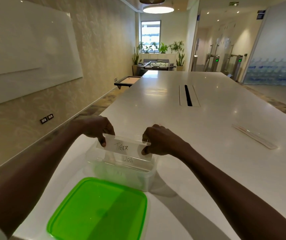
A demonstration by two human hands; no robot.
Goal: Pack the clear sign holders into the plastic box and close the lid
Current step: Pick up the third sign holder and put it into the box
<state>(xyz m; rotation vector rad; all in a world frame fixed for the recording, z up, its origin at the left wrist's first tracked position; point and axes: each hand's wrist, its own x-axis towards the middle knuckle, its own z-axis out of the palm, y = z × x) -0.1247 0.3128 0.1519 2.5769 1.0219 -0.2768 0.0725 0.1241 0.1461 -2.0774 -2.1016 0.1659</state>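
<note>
A clear sign holder marked TIGER [124, 147] hangs just above the open clear plastic box [149, 179]. My left hand [95, 129] pinches its left end and my right hand [157, 141] pinches its right end. Inside the box stands another clear holder reading DOG [128, 160], with at least one more lying lower down, its lettering blurred. The green lid [98, 210] lies flat on the table in front of the box, nearest me. A further flat clear holder [255, 138] rests on the table far to the right.
The long white table [173, 110] runs away from me, with a cable slot [188, 95] in its middle. Its left edge runs close beside the box. A wall with a whiteboard stands on the left.
</note>
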